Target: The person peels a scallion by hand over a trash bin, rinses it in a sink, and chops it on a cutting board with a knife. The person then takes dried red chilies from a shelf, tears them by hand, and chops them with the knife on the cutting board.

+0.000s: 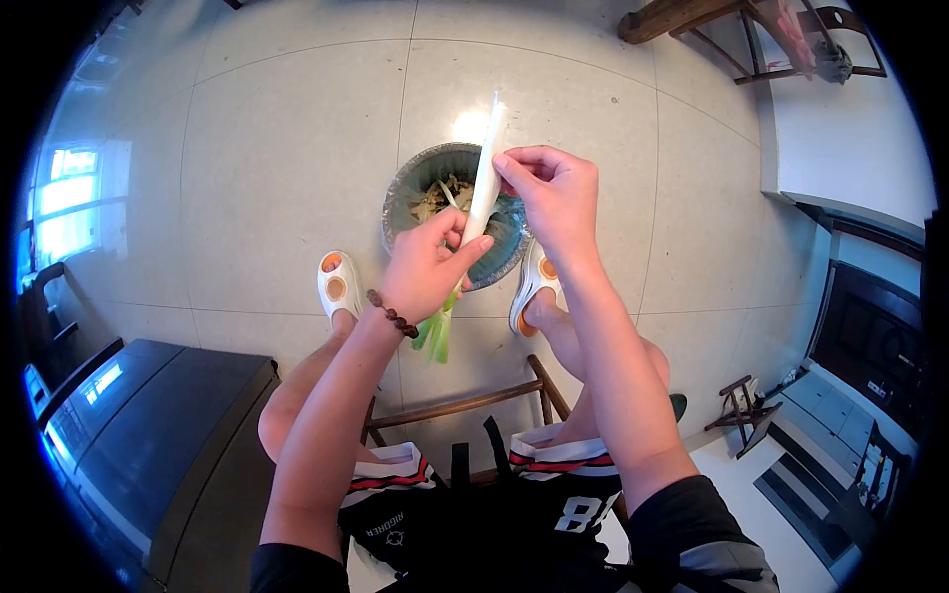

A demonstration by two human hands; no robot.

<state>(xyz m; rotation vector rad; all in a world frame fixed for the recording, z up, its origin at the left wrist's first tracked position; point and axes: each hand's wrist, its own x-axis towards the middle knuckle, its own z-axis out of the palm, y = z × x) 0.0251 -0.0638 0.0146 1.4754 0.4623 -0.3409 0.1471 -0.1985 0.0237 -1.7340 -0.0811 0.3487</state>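
Note:
A long white leek or scallion stalk (485,178) with green leaves hanging at its lower end slants over a lined bin (405,188). My left hand (431,259) is wrapped round its lower part, with a dark bead bracelet at the wrist. The fingers of my right hand (550,193) pinch at the right side of the stalk, at about mid-height; whether they hold a peeled layer or the stalk itself is hard to tell. Inside the bin lie brownish and pale plant scraps (442,198) on a bluish-green plastic lining.
My feet in white shoes (338,284) stand on either side of the bin on the tiled floor. A wooden stool rung (455,406) crosses below. Wooden furniture (682,18) stands at the upper right, a dark cabinet (148,435) at the left, a small wooden stool (741,410) at the right.

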